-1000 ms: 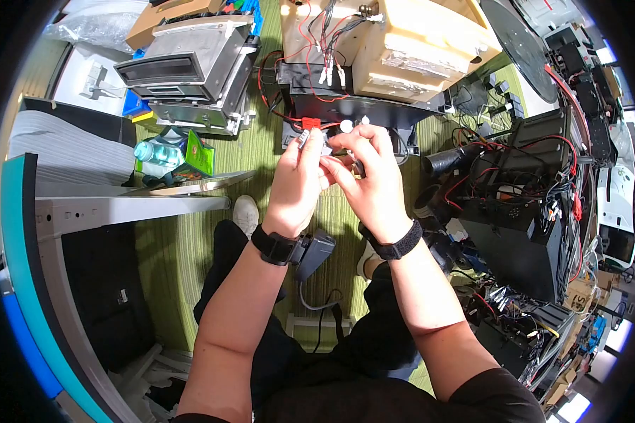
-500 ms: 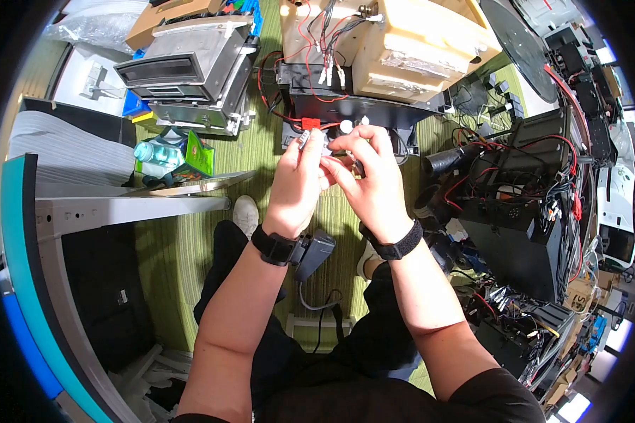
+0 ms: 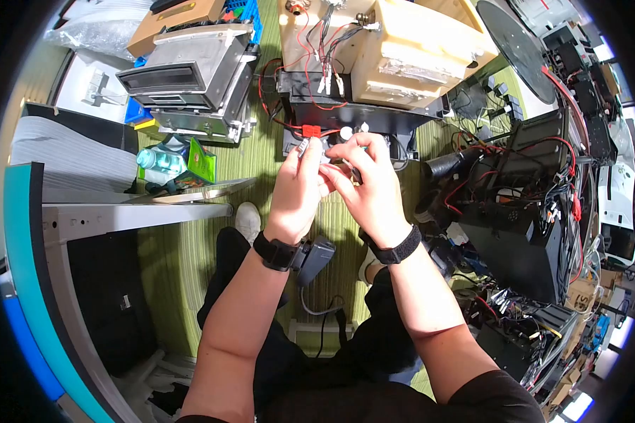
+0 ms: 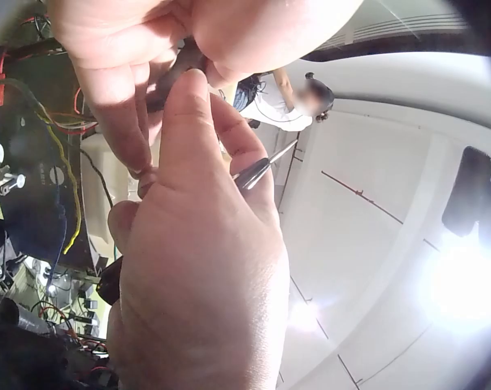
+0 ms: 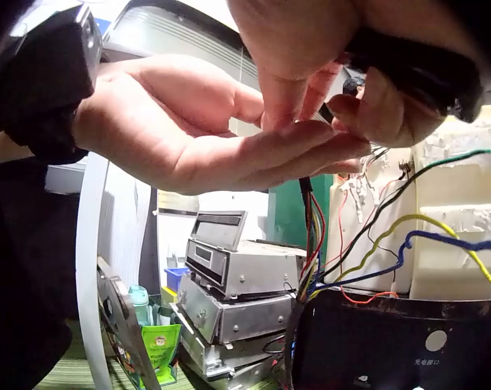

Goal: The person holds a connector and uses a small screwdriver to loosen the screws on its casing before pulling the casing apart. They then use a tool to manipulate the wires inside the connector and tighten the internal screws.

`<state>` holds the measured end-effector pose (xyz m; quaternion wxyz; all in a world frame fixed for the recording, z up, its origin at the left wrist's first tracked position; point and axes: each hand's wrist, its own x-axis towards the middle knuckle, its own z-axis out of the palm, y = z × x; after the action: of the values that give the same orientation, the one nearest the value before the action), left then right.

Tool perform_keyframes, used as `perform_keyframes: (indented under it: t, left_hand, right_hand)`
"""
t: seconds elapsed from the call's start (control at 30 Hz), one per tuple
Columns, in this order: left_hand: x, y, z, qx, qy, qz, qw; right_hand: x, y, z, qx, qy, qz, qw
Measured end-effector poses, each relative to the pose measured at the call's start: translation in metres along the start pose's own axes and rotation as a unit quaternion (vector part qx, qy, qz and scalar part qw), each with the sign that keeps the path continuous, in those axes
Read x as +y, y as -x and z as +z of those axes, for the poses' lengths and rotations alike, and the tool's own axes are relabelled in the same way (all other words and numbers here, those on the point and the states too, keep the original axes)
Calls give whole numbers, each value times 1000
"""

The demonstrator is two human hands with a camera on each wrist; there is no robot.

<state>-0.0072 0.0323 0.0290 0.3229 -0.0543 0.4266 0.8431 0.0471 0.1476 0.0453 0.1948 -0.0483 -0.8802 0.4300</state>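
Both hands meet at the fingertips ahead of the body. My left hand [image 3: 296, 194] pinches the top of a black-sheathed cable [image 5: 305, 187]; coloured wires fan out below it in the right wrist view. A small silver-white piece [image 3: 303, 146] shows beside the left thumb. My right hand [image 3: 375, 190] works against the left fingertips with its thumb and index finger. Tucked in the right palm is a tool with a black handle [image 5: 416, 73]; its thin metal tip [image 4: 258, 172] pokes out between the fingers. The fingers hide the exact pinch point.
Beyond the hands stands a black box [image 5: 408, 341] under cream foam blocks [image 3: 409, 63]. Stacked metal units [image 3: 190, 77] are at left, near a grey beam [image 3: 134, 213]. Black equipment with tangled wires [image 3: 529, 211] fills the right. A person [image 4: 286, 106] is in the background.
The head view has tilted slightly, so the surroundings sit a little lower. Both hands stay together in nearly the same pose and keep their holds.
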Motion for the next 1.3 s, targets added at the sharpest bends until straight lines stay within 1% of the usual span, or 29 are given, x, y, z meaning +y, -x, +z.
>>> perform_keyframes:
  t: [0.03,0.13,0.27,0.33,0.37,0.43,0.47,0.57,0.63,0.77,0.83,0.93,1.07,1.13,1.23,1.3]
  left_hand:
    - [2,2,3,2,6,-6,1000]
    - [3,3,4,7,-5,-9,1000]
    - [0,0,0,-4,4,-4,1000]
    - [0,0,1,2,8,-4,1000]
    - [-1,0,0,3,6,-6,1000]
    - [-1,-2,-3,-14,21,4,1000]
    - [-1,-3,-4,-15,21,4,1000]
    - [-1,-1,-5,-8,13,-12,1000]
    - [3,1,-2,-10,-25,-6,1000]
    - [5,2,-5,-17,-20,-19,999]
    - [3,0,-9,-15,-16,-18,1000]
    - [5,0,-7,8,-28,-20,999]
    - [4,0,-11,15,-63,-15,998]
    - [4,0,-12,19,-78,-17,997]
    - [1,-1,-12,-1,-69,-2,998]
    - [1,-1,-8,6,-68,0,998]
  right_hand:
    - [2,0,1,10,3,-23,1000]
    - [1,0,1,13,-15,-15,1000]
    - [-2,0,0,13,0,-22,1000]
    - [2,0,1,3,-26,10,1000]
    - [2,0,2,3,-27,12,1000]
    - [4,-1,3,22,-31,-17,999]
    - [4,-2,3,23,-30,-17,999]
    - [4,-2,1,29,-43,-8,999]
    - [4,-1,0,15,-36,29,999]
    - [12,0,1,11,-15,14,1000]
    - [7,-1,1,20,-90,42,995]
    - [6,-3,0,26,-86,55,994]
    - [14,0,2,21,-81,67,994]
    - [12,1,2,10,-102,98,990]
    - [13,-1,1,7,-106,102,989]
    - [14,0,3,16,-103,95,990]
